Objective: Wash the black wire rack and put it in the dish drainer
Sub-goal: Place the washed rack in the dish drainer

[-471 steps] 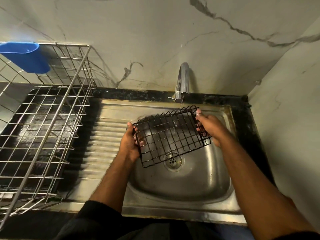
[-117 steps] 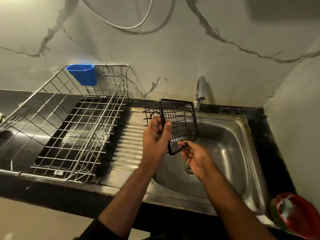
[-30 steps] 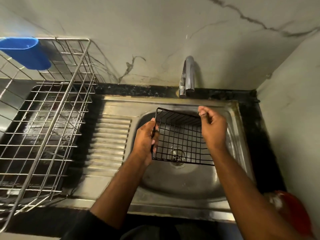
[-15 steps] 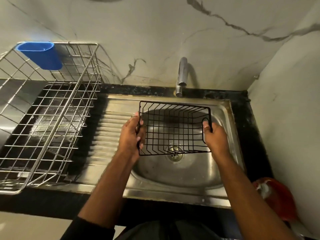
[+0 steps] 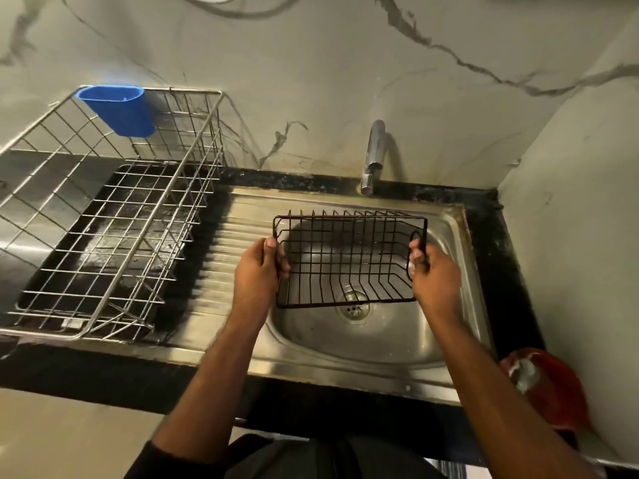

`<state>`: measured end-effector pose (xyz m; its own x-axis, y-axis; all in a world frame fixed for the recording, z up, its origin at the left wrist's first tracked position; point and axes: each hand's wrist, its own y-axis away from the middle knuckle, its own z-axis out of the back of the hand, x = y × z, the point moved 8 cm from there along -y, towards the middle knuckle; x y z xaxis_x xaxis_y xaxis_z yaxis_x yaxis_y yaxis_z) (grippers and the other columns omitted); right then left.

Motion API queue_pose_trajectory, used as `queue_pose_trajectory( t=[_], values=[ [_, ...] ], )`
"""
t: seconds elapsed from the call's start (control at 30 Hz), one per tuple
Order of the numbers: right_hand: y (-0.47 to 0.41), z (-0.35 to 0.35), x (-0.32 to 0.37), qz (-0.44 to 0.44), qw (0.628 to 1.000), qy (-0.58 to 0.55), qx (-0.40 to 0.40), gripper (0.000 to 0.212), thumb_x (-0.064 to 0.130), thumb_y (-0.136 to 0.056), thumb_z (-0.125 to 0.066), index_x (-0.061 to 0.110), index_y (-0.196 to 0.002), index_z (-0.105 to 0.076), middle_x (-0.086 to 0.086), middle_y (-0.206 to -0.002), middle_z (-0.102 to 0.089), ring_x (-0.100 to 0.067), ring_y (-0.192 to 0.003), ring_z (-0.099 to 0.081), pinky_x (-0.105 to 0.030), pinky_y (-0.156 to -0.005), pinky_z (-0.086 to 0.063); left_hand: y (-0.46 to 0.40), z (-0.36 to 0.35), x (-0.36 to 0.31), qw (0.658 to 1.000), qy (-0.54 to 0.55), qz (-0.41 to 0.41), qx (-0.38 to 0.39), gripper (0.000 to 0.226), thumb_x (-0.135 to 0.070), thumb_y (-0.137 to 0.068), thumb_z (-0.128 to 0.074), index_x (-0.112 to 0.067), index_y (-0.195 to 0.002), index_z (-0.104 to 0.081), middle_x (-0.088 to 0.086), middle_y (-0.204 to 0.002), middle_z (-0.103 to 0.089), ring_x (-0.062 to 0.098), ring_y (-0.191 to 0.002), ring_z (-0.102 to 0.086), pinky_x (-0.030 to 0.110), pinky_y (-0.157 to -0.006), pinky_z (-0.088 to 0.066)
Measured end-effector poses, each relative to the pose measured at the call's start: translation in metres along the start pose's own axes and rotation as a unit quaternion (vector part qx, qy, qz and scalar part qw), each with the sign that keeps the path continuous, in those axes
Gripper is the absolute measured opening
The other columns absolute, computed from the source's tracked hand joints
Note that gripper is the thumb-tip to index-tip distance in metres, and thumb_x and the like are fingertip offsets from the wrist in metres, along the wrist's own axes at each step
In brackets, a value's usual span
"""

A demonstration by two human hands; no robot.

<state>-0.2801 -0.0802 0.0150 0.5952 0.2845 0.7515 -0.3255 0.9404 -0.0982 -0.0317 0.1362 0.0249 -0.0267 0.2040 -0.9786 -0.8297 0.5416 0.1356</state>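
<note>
The black wire rack (image 5: 349,261) is a small open basket, held level above the steel sink bowl (image 5: 446,326) with its open side up. My left hand (image 5: 257,271) grips its left end. My right hand (image 5: 434,274) grips the right end, fingers curled round the wire handle loop. The silver wire dish drainer (image 5: 103,223) stands to the left on the black counter, with no dishes in it. A blue plastic cup (image 5: 119,110) hangs on the drainer's back rim. No water runs from the tap (image 5: 373,157).
The ribbed steel draining board (image 5: 228,257) lies between sink and drainer. A marble wall rises close behind and on the right. A red object (image 5: 549,388) sits at the counter's front right corner. The drain (image 5: 354,304) shows below the rack.
The rack has turned from tilted to level and open side up. Both hands now hold its two ends. The view has pulled back, showing more of the drainer.
</note>
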Motion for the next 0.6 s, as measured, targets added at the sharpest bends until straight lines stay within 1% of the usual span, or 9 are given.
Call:
queue_pose_trajectory(
  t=[0.07,0.17,0.23,0.33,0.37,0.43,0.5,0.57,0.6],
  values=[
    [0.003,0.004,0.002,0.005,0.999,0.036,-0.009,0.025,0.027,-0.103,-0.047,0.017,-0.116,-0.066,-0.006,-0.097,-0.07,-0.021,-0.085,-0.066,-0.032,-0.072,-0.052,-0.001,0.001,0.008,0.999,-0.003,0.03,0.014,0.039,-0.035,-0.109,-0.041,-0.016,-0.081,-0.06,0.001,-0.06,-0.062,0.019,-0.055,-0.057,0.028,-0.051,-0.046],
    [0.011,0.014,0.013,0.013,0.996,0.065,-0.055,0.033,0.032,-0.105,-0.044,0.011,-0.107,-0.069,-0.01,-0.089,-0.071,-0.022,-0.077,-0.066,-0.024,-0.061,-0.04,-0.005,0.002,0.0,0.998,0.005,0.031,0.052,0.038,-0.033,-0.11,-0.041,-0.015,-0.082,-0.06,0.003,-0.063,-0.062,0.016,-0.053,-0.058,0.023,-0.047,-0.045],
    [0.018,0.018,0.019,0.007,0.995,0.077,-0.064,0.03,0.029,-0.104,-0.047,0.01,-0.107,-0.07,-0.011,-0.089,-0.072,-0.025,-0.08,-0.068,-0.027,-0.065,-0.046,-0.009,0.004,-0.004,0.995,0.015,0.041,0.085,0.037,-0.031,-0.11,-0.041,-0.013,-0.084,-0.06,0.006,-0.064,-0.062,0.017,-0.051,-0.057,0.024,-0.047,-0.046],
    [0.035,0.022,0.041,-0.007,0.993,0.08,-0.088,0.025,0.025,-0.103,-0.049,0.013,-0.113,-0.068,-0.007,-0.095,-0.071,-0.022,-0.087,-0.068,-0.037,-0.075,-0.056,-0.018,0.017,-0.013,0.992,0.012,0.04,0.122,0.037,-0.032,-0.11,-0.04,-0.011,-0.087,-0.06,0.01,-0.07,-0.064,0.021,-0.058,-0.059,0.026,-0.051,-0.047],
    [0.039,0.023,0.047,-0.017,0.993,0.072,-0.096,0.024,0.025,-0.103,-0.049,0.013,-0.114,-0.068,-0.007,-0.097,-0.071,-0.021,-0.088,-0.068,-0.037,-0.076,-0.056,-0.021,0.022,-0.016,0.991,0.006,0.033,0.128,0.037,-0.032,-0.11,-0.039,-0.012,-0.088,-0.06,0.01,-0.071,-0.065,0.022,-0.06,-0.06,0.024,-0.05,-0.047],
    [0.049,0.027,0.061,-0.022,0.991,0.078,-0.106,0.024,0.024,-0.103,-0.05,0.012,-0.115,-0.067,-0.008,-0.097,-0.071,-0.019,-0.087,-0.065,-0.031,-0.073,-0.05,-0.024,0.03,-0.023,0.991,-0.005,0.025,0.134,0.037,-0.031,-0.11,-0.039,-0.013,-0.088,-0.061,0.01,-0.073,-0.066,0.023,-0.063,-0.062,0.019,-0.047,-0.046],
    [0.059,0.036,0.084,-0.004,0.987,0.084,-0.136,0.024,0.023,-0.102,-0.051,0.011,-0.115,-0.067,-0.006,-0.097,-0.071,-0.017,-0.087,-0.065,-0.025,-0.072,-0.045,-0.026,0.042,-0.037,0.991,0.004,0.011,0.135,0.037,-0.032,-0.11,-0.039,-0.014,-0.088,-0.063,0.008,-0.074,-0.069,0.025,-0.07,-0.065,0.027,-0.058,-0.053],
    [0.07,0.052,0.114,0.024,0.981,0.041,-0.189,0.019,0.021,-0.1,-0.055,0.01,-0.109,-0.068,-0.004,-0.095,-0.071,-0.019,-0.087,-0.068,-0.014,-0.07,-0.047,-0.028,0.057,-0.058,0.992,0.034,-0.01,0.118,0.034,-0.032,-0.109,-0.042,-0.017,-0.092,-0.067,0.01,-0.083,-0.074,0.023,-0.077,-0.068,0.04,-0.074,-0.059],
    [0.075,0.059,0.132,0.048,0.976,0.019,-0.213,0.018,0.021,-0.099,-0.057,0.01,-0.107,-0.069,-0.004,-0.094,-0.071,-0.02,-0.085,-0.069,-0.013,-0.069,-0.048,-0.029,0.067,-0.072,0.993,0.052,-0.029,0.105,0.032,-0.032,-0.109,-0.043,-0.017,-0.095,-0.069,0.011,-0.09,-0.075,0.022,-0.081,-0.07,0.043,-0.08,-0.06]
  ],
)
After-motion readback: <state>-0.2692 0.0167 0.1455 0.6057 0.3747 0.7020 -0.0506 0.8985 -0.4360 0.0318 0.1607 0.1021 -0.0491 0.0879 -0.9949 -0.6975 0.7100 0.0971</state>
